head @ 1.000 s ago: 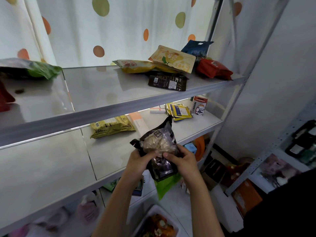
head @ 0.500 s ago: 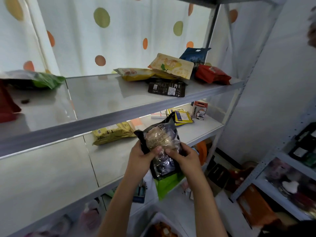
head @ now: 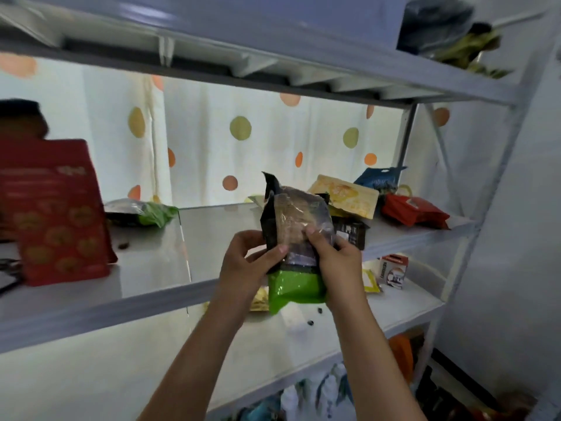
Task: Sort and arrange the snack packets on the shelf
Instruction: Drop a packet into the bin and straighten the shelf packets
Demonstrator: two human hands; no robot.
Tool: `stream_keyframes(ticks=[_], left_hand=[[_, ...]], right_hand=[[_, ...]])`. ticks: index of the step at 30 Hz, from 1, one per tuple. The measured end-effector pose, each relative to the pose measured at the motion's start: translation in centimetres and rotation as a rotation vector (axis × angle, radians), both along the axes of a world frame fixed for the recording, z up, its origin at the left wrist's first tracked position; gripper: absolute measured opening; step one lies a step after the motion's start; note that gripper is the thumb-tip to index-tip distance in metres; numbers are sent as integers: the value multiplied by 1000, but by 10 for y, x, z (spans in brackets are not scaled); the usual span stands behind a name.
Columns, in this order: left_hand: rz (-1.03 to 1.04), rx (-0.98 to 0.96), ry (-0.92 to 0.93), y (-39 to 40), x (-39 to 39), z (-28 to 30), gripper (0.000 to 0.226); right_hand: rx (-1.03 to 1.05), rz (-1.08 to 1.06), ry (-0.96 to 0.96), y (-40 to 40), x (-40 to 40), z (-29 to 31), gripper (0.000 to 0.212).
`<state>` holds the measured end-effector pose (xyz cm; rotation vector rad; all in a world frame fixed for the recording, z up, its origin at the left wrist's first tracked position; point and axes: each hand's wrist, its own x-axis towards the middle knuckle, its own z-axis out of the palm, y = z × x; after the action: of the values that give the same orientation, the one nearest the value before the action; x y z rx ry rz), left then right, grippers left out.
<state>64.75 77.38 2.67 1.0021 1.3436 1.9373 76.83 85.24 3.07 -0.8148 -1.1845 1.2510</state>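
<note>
A red pouch (head: 57, 214) stands upright at the left of the shelf (head: 151, 299), with yellow (head: 349, 197), blue (head: 379, 179) and red (head: 414, 211) packets heaped at its right end. In front of the shelf edge, both hands grip a black-and-green snack packet (head: 296, 238) upright, left hand (head: 246, 265) and right hand (head: 338, 262) fingers (head: 315, 235) curled around its sides.
</note>
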Motion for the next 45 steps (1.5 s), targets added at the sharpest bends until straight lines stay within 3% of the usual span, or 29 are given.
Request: stream_keyframes(ticks=[5,7,10,14,16,20,23,25,30,34,38,42,45], left_hand=[[-170,-118,39,-27,-39,17,57],[-105,-134,66,-26,-56,19,60],[11,-139,65,-18,-89,18,54],[182,-221,126,-1,-133,13,40],[304,-291,252,4,-150,11,43],[500,-477,539,10,-171,7,53],[397,-564,684,18,-179,-3,56],[375,-598,882,26,-182,-7,59],[468,-701,1404,40,-165,-4,42],[468,-630,1567,57,-136,2,38],[351,-438,1562,81,-108,-5,36],[211,-325,1500,103,-83,-15,35],[99,-331,1495,118,-62,-26,37]], right_hand=[[-84,96,-65,17,-56,23,24],[-101,146,-112,21,-80,28,32],[-88,222,-191,24,-115,36,27],[80,315,-430,32,-151,37,20],[159,340,-570,36,-168,30,19],[274,462,-820,43,-194,8,36],[359,460,-941,47,-202,0,51],[410,442,-1003,51,-201,-1,52],[543,371,-1106,61,-185,-6,37],[699,172,-1313,75,-155,-7,37],[747,-30,-1438,98,-110,-12,42],[639,-176,-1565,123,-62,-15,49],[419,-82,-1653,138,-25,-21,63]])
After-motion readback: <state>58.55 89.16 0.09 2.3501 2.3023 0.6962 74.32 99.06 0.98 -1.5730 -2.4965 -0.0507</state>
